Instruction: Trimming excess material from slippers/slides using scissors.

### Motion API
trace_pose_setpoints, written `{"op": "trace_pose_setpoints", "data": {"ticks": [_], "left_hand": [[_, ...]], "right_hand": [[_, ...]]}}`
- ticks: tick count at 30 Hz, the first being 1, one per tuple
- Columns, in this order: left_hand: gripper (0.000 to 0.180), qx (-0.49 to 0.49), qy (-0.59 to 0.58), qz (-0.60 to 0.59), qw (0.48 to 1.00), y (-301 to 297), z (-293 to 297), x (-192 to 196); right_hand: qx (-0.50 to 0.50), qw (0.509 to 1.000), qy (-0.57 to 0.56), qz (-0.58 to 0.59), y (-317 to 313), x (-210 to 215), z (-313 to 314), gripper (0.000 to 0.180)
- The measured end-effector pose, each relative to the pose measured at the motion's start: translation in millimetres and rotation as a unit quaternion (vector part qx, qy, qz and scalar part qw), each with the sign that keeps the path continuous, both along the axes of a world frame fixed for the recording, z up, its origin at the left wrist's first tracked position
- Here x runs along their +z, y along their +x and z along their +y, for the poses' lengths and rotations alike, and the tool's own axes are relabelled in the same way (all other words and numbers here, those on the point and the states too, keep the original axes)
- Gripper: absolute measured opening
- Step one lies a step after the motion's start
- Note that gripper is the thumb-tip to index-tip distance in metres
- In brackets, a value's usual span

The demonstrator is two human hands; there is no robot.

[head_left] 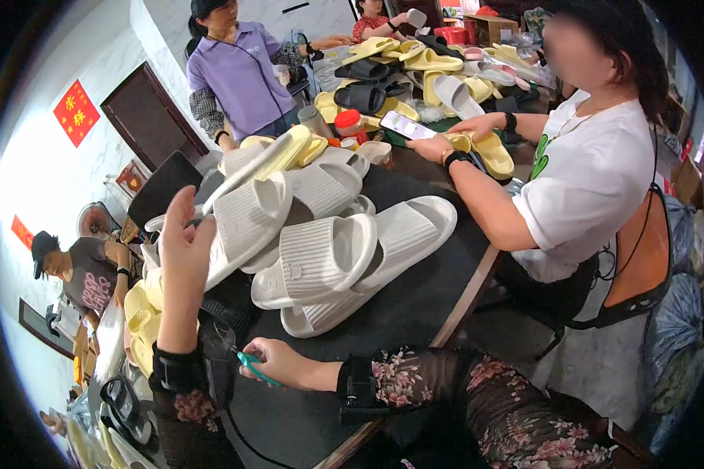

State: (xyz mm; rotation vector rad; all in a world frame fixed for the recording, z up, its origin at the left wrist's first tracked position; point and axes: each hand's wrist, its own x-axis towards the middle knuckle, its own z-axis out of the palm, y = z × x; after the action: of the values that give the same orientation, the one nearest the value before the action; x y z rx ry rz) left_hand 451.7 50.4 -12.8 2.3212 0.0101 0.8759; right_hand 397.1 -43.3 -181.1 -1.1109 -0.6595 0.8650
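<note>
My left hand (186, 254) is raised at the left edge of a heap of pale grey slide sandals (314, 262), its thumb and fingers apart. It overlaps the nearest ribbed slide (246, 223), and I cannot tell whether it touches it. In my right hand (278, 363), low in front of the heap, are small snips (250, 364) with teal handles. Their metal tips point up and left, towards a dark mesh piece on the black table (399, 313). A pale yellow slide (289, 152) lies among the grey ones at the far side of the heap.
Across the table stands a large pile of yellow, black and white slides (414, 74). A red-lidded jar (350, 123) is behind the near heap. At right, a seated person (587, 172) holds a phone (409, 127) and a yellow slide. More slides (142, 316) lie at left.
</note>
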Motion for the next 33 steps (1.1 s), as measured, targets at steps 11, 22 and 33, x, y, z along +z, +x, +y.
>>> {"op": "trace_pose_setpoints", "data": {"ticks": [11, 22, 33], "left_hand": [[0.033, -0.03, 0.07, 0.033, 0.997, -61, -31, -9], [0.028, 0.168, -0.058, 0.061, 0.982, -181, 76, -67], [0.03, 0.409, 0.01, 0.003, 0.913, -315, 176, -132]], "right_hand": [[0.004, 0.999, 0.003, -0.041, 1, -1, -9, 0.037], [0.043, 0.998, -0.044, -0.031, 3, 18, -21, 0.042], [0.057, 0.995, -0.079, 0.025, -5, 14, -10, 0.029]]}}
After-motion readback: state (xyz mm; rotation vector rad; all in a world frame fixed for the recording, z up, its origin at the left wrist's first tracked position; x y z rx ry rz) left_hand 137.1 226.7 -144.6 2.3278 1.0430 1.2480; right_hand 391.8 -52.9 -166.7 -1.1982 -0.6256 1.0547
